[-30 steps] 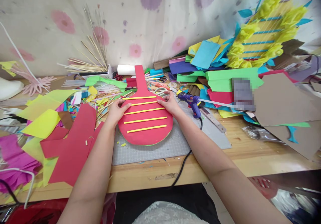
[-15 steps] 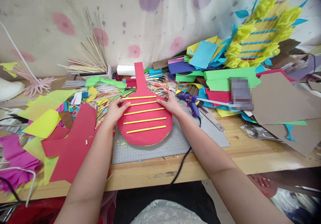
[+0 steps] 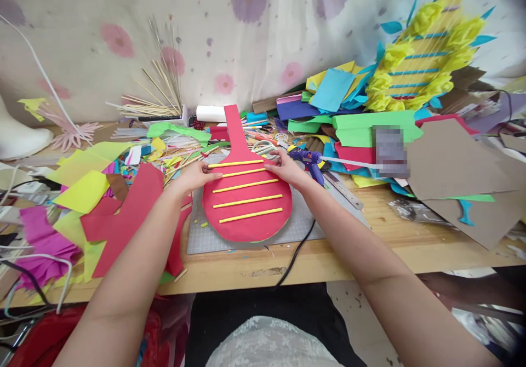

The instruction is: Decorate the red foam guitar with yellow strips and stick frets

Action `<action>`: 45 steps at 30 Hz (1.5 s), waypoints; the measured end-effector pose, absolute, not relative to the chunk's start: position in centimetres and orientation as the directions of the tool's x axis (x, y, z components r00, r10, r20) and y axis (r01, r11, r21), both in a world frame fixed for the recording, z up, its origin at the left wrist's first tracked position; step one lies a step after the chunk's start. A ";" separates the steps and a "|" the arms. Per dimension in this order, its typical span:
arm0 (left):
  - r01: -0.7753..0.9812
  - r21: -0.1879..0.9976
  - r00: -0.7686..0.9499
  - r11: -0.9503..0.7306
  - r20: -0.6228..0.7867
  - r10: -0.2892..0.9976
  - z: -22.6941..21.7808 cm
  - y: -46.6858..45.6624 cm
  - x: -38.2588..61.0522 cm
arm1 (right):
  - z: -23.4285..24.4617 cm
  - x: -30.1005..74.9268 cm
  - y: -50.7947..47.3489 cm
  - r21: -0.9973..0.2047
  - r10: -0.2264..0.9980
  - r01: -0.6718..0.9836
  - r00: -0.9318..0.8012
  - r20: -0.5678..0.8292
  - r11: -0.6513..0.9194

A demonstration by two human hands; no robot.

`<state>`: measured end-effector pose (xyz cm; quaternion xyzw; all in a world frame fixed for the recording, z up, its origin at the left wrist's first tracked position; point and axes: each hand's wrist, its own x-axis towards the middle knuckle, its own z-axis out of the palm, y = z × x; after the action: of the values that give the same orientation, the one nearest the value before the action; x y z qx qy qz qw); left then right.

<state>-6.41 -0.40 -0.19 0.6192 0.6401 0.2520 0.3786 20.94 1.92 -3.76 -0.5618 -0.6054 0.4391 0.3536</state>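
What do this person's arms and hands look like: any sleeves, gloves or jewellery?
The left arm and right arm are bare, no sleeves in view. The left hand and right hand wear no gloves, rings, watch or bracelet. A white lace garment covers the lap.

This was a craft corner. A wooden desk [image 3: 370, 230] carried a grey cutting mat [image 3: 296, 227], and on the mat lay a red paper cut-out [image 3: 246, 229] striped with yellow strips. Just right of the mat lay a purple glue gun [image 3: 310, 161] and a metal ruler [image 3: 343, 189], with brown cardboard [image 3: 456, 164] farther right. Cut coloured paper [image 3: 86, 191] was heaped left of the mat. Behind the mat, a bundle of thin sticks [image 3: 160, 93] lay before a flowered cloth [image 3: 246, 38].
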 end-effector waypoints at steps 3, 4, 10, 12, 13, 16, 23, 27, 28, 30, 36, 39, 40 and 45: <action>0.635 0.764 0.063 0.116 -0.200 0.978 0.3 -0.5 -6.4 | -3.8 21.4 1.3 -0.928 0.992 0.372 -0.105 -0.073 -0.028; 0.655 0.745 0.050 0.130 -0.214 0.976 0.5 -0.3 -6.5 | -3.8 21.6 1.1 -0.932 0.990 0.360 -0.110 -0.087 -0.041; 0.850 0.524 0.007 -0.058 0.098 0.995 1.5 1.9 -5.5 | -2.4 23.9 -0.9 -0.959 0.988 0.281 -0.152 -0.032 0.013; 0.844 0.493 0.146 -0.210 0.166 0.975 1.6 2.6 -4.1 | -1.7 25.5 -1.7 -0.956 0.985 0.292 -0.170 -0.017 0.033; 0.841 0.473 0.213 -0.262 0.156 0.965 1.6 2.9 -3.2 | -1.3 26.4 -2.1 -0.949 0.983 0.316 -0.179 -0.038 0.021; 0.837 0.387 0.378 -0.387 0.103 0.920 1.3 3.5 -1.0 | -0.8 29.5 -2.8 -0.872 0.974 0.488 -0.174 -0.148 -0.045; 0.879 0.240 0.429 -0.412 -0.021 0.903 1.4 3.8 0.2 | -2.9 32.0 -1.4 -0.558 0.980 0.828 0.152 0.131 -0.053; 0.896 0.229 0.395 -0.379 -0.027 0.918 2.3 4.2 -0.4 | -4.2 30.4 -0.3 -0.550 0.981 0.834 0.130 0.142 -0.031; 0.893 0.257 0.391 -0.369 -0.036 0.920 2.6 4.5 -0.5 | -4.4 30.0 -0.2 -0.556 0.982 0.829 0.142 0.123 -0.050; 0.877 0.322 0.398 -0.358 -0.069 0.915 3.1 5.3 -0.4 | -4.7 29.6 -0.1 -0.582 0.980 0.807 0.180 0.085 -0.097; 0.887 0.255 0.453 -0.385 -0.312 0.835 4.1 7.3 2.0 | -5.1 29.4 -0.5 -0.666 0.973 0.735 0.223 0.061 -0.127; 0.902 0.158 0.430 -0.401 -0.401 0.809 4.5 7.3 3.2 | -5.1 29.3 -0.7 -0.670 0.969 0.728 0.243 0.054 -0.145; 0.905 0.127 0.421 -0.407 -0.415 0.806 4.6 7.2 3.5 | -5.1 29.3 -0.7 -0.668 0.967 0.728 0.249 0.048 -0.154; 0.890 0.059 0.440 -0.452 -0.371 0.818 4.2 7.5 3.6 | -5.0 29.2 -0.7 -0.656 0.967 0.735 0.255 0.030 -0.173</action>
<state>3.64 7.48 4.16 0.8394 0.5088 -0.1458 0.1237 29.18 -0.72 -4.99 -0.7386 -0.5759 0.2025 0.2859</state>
